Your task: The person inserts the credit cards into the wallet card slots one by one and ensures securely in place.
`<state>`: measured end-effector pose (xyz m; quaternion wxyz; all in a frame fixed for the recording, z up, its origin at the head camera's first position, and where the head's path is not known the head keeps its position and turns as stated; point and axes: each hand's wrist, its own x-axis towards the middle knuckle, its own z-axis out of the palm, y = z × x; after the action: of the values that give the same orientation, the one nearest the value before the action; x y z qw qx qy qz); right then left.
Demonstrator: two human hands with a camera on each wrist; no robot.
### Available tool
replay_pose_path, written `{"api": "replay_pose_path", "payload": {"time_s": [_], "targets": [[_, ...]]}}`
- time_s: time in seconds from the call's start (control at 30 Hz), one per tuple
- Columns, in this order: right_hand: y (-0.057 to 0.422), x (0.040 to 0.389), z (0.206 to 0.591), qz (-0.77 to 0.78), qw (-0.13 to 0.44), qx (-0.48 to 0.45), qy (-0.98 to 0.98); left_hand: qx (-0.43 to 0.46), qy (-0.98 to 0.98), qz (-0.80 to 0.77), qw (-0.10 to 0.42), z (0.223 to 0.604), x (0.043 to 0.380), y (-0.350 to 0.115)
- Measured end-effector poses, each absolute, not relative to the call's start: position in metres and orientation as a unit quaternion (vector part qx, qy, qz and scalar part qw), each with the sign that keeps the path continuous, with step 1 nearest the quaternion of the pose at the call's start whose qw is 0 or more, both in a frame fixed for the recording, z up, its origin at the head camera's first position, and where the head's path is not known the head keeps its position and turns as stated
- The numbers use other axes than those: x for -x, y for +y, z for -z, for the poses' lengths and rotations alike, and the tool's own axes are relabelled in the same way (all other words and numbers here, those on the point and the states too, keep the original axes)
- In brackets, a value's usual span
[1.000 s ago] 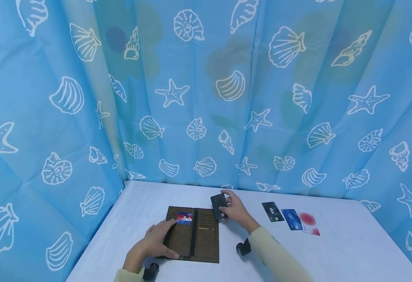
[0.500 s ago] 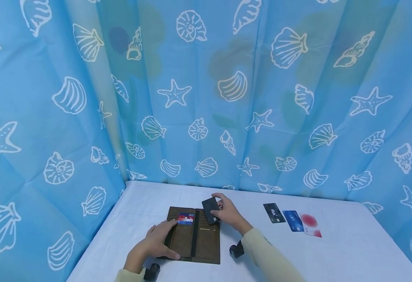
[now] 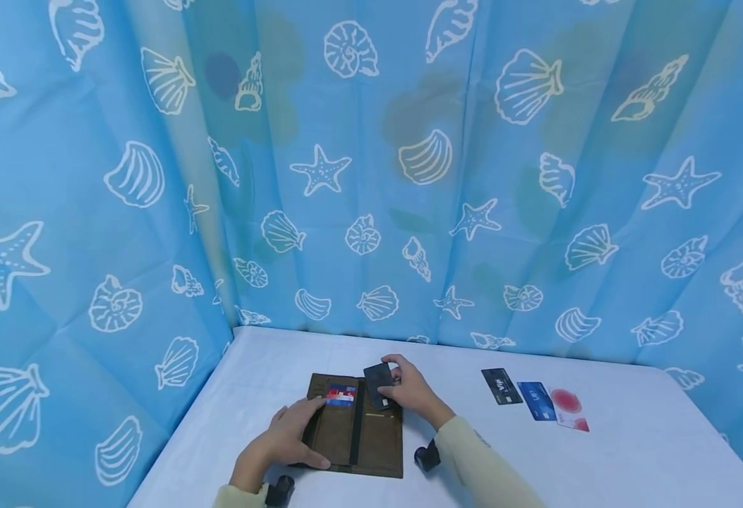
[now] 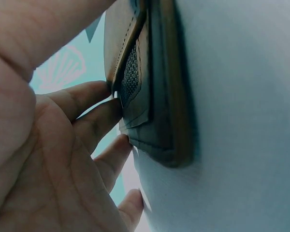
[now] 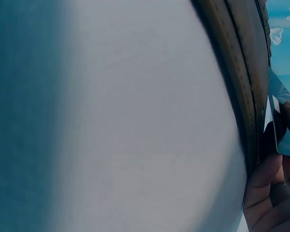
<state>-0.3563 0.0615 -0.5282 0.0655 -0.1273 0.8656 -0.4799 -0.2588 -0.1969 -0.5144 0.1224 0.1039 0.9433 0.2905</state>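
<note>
A brown open wallet point(image 3: 377, 451) lies on the table, with a dark strap point(image 3: 357, 423) down its middle. A red and blue card point(image 3: 341, 395) sits in a slot of its left half. My left hand point(image 3: 288, 432) rests along the wallet's left side, thumb near the bottom edge. In the left wrist view, fairly straight fingers point(image 4: 99, 121) touch the wallet's edge. My right hand point(image 3: 412, 388) pinches a black card point(image 3: 379, 384) between thumb and fingers, tilted over the upper slots of the right half. Whether the card's lower edge is inside a slot, I cannot tell.
On the right of the white table point(image 3: 473, 451) lie a black VIP card point(image 3: 502, 386), a blue card point(image 3: 537, 401) and a white and red card point(image 3: 569, 409). A blue shell-patterned curtain point(image 3: 371, 176) stands behind and at the sides.
My right hand has carried the black card left, from beside the wallet's right edge to over its right half. The left hand keeps its place on the wallet. The view has shifted slightly.
</note>
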Motion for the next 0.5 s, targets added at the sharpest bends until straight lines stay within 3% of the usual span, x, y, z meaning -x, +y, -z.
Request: {"api": "replay_pose_path", "payload": {"time_s": [0.5], "targets": [[0.0559,0.3520,0.5199,0.426,0.061,0.116,0.895,-0.108,0.944,-0.289,0.122,0.5164,0.2614,-0.1969]]}}
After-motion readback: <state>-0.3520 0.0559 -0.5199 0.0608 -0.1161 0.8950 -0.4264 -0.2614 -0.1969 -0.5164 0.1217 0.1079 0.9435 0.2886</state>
